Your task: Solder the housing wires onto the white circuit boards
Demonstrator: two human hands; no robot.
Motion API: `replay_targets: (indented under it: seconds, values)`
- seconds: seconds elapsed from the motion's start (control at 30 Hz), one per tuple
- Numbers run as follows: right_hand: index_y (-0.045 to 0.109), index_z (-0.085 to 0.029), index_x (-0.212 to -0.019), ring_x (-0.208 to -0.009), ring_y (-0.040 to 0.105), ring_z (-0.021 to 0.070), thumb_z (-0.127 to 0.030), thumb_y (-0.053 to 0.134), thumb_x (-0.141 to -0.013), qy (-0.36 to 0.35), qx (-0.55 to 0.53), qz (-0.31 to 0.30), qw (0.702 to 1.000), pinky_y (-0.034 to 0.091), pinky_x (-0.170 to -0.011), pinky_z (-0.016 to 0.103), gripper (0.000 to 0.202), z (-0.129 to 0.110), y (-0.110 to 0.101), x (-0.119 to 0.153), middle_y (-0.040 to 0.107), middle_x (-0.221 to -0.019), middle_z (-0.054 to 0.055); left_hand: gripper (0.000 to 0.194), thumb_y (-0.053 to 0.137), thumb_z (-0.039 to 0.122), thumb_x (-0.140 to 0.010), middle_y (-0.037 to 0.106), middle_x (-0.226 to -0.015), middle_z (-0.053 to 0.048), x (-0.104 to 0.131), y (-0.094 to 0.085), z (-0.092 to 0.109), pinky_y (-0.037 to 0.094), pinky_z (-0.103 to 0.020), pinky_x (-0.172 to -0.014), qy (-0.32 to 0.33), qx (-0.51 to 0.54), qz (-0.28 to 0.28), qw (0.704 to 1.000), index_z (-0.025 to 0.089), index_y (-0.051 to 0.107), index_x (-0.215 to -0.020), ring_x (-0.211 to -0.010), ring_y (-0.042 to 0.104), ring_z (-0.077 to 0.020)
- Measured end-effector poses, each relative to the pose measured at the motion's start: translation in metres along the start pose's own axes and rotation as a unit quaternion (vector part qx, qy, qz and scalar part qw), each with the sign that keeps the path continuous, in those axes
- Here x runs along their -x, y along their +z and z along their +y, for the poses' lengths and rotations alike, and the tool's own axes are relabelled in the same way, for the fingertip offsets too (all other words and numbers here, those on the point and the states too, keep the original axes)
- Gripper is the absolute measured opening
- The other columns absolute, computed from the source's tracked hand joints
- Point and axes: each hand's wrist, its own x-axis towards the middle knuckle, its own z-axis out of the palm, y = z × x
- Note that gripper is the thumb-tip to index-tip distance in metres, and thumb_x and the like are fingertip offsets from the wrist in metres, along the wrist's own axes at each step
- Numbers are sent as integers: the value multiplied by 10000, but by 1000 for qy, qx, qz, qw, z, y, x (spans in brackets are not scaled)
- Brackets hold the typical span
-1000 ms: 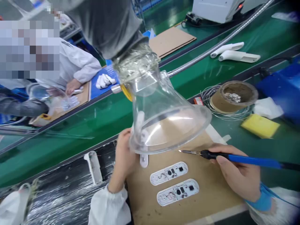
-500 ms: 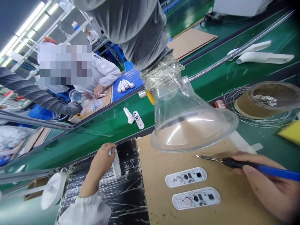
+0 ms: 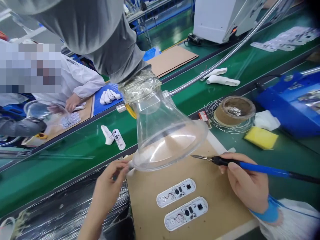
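My right hand (image 3: 246,183) grips a soldering iron (image 3: 265,169) with a blue handle, its tip pointing left just below the rim of a clear extraction hood (image 3: 172,140). My left hand (image 3: 110,183) is at the hood's left edge, thumb and fingers pinched on a white plastic piece (image 3: 130,165), mostly hidden by the fingers and the hood. Between the hands, an upper white oblong circuit board (image 3: 176,192) and a lower white oblong circuit board (image 3: 186,213) lie on a brown cardboard sheet (image 3: 147,221). Both carry black components and thin wires.
A solder spool (image 3: 235,111), a yellow sponge (image 3: 261,137) and a blue box (image 3: 287,103) stand at right. Across the green conveyor (image 3: 82,150), which carries white housings (image 3: 222,80), a co-worker's hand (image 3: 72,101) handles parts. A grey duct (image 3: 100,43) hangs overhead.
The view has swung right. My left hand has moved from the black-wrapped surface to the cardboard's edge by the hood, bringing the white piece along. The soldering iron remains in my right hand.
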Motion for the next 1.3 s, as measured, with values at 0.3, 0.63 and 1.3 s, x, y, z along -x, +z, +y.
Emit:
replay_targets:
  seconds: [0.3, 0.63, 1.3]
  values:
    - [806, -253, -1117, -719, 700, 210, -299, 699, -1001, 5, -26, 8, 1000, 612, -639, 324, 164, 4, -4, -2, 747, -836, 57, 258, 565, 388, -1005, 800, -927, -123, 1, 88, 43, 596, -483, -896, 78, -90, 16, 993, 241, 776, -985, -931, 765, -337]
    - [797, -231, -1099, -706, 690, 195, -295, 705, -1000, 1, -42, 1, 999, 587, -637, 317, 149, 5, -2, 0, 751, -868, 59, 226, 572, 337, -1026, 788, -874, -87, -1, 88, 39, 588, -431, -950, 119, -123, 22, 985, 277, 776, -951, -994, 768, -313]
    - [821, -270, -1036, -672, 683, 220, -324, 741, -973, 28, -88, 25, 995, 569, -601, 364, 115, -7, -1, -4, 745, -806, 63, 308, 764, 541, -953, 664, -850, 0, 16, 83, 53, 512, -256, -614, -143, 551, -44, 821, 286, 699, -1114, -714, 600, -140]
